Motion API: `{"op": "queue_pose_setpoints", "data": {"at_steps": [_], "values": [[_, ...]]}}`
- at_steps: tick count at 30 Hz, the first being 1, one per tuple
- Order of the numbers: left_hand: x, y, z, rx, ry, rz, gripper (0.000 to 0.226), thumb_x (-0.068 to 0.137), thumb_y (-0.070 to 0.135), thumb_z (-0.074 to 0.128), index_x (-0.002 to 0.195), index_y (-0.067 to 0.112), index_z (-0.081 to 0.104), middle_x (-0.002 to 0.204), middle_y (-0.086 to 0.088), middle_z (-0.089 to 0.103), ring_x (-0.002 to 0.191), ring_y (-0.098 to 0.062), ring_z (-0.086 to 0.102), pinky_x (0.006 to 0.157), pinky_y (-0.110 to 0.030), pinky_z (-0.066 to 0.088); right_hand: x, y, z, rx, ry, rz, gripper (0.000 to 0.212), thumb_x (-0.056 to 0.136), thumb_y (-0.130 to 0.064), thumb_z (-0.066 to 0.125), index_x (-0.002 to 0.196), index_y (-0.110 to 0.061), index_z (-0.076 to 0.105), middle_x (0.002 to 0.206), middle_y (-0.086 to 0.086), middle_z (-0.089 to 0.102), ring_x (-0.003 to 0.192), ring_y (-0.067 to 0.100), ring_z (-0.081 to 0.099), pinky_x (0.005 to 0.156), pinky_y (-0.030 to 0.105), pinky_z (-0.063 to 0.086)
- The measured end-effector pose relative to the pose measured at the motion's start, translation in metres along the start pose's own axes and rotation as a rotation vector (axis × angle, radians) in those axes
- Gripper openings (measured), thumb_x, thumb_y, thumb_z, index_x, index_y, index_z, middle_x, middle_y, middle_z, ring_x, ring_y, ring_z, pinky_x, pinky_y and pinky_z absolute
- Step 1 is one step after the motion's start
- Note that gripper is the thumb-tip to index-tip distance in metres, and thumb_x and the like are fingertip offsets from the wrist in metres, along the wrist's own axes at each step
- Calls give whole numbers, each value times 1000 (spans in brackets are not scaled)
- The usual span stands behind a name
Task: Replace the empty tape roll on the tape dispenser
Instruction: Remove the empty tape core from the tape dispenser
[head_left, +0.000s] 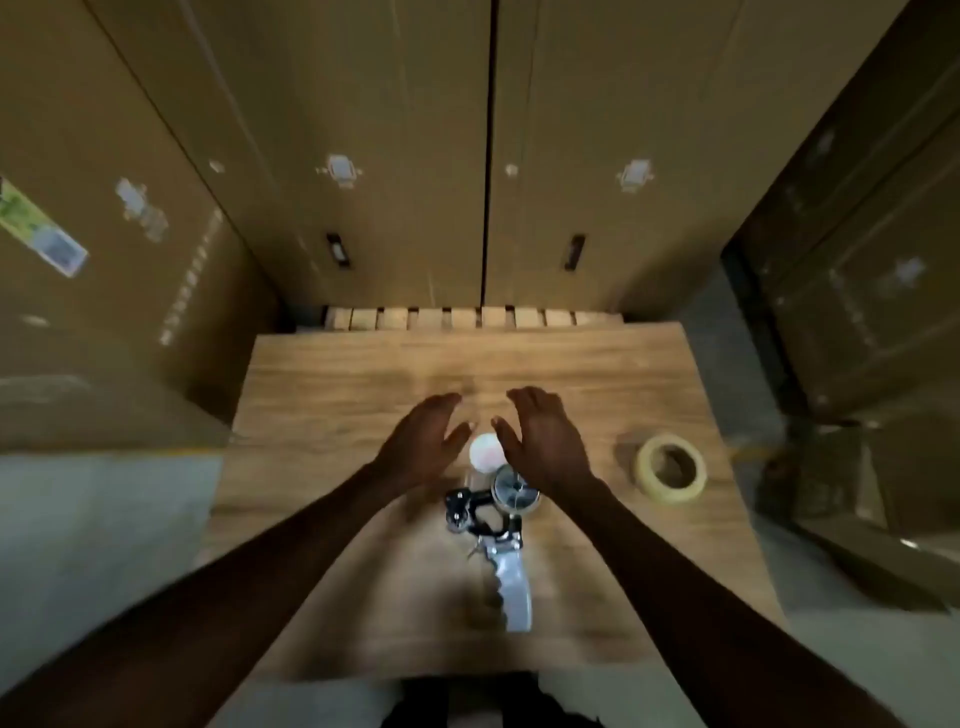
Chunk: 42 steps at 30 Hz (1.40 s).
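A hand-held tape dispenser lies on the wooden table, its pale handle pointing toward me and its metal spool hub at the far end. Just beyond the hub sits a small white round object, too blurred to identify. My left hand hovers left of that object with fingers apart, holding nothing. My right hand hovers right of it, also spread and empty, its wrist over the hub. A full roll of yellowish tape lies flat on the table to the right, apart from both hands.
Tall cardboard boxes wall in the table behind and on both sides. A slatted wooden pallet edge shows behind the table's far edge. Grey floor lies to the left and right of the table.
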<state>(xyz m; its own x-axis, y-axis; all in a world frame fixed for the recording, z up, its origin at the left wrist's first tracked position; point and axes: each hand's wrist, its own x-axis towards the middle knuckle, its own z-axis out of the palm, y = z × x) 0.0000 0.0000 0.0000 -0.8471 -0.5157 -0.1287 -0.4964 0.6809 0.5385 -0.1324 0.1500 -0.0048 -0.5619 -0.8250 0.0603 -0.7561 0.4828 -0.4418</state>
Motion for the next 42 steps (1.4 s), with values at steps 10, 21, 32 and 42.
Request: {"op": "queue_pose_setpoints", "data": {"at_steps": [10,21,32,42], "values": [[-56,-1,100,-340,-189,-287,31,79,41,65,91,13,69,80,4,68,73,-6,61,61,-15,40,-120,46,73,177,-123,252,29,95,-31,63,120,-15,66,123,5,69,108,30,63,78,40,57],[-3,11,115,-262,-235,-400,31,82,33,74,89,12,52,83,-1,62,75,-21,60,61,-21,41,-90,69,76,1234,-185,1003,39,86,-29,82,117,-16,63,104,10,70,90,29,68,83,46,56],[28,6,123,-400,-476,-564,24,88,26,73,96,4,69,73,-11,72,59,-32,74,41,-25,50,-53,80,85,1228,-312,1120,16,94,-9,76,104,0,68,94,22,60,88,33,63,74,40,58],[31,3,121,-434,-502,-584,19,89,15,71,97,-2,66,67,-11,70,50,-25,71,36,-20,43,-51,82,86,1122,-361,1042,15,95,-13,76,97,1,72,91,13,72,75,19,71,62,25,62]]}}
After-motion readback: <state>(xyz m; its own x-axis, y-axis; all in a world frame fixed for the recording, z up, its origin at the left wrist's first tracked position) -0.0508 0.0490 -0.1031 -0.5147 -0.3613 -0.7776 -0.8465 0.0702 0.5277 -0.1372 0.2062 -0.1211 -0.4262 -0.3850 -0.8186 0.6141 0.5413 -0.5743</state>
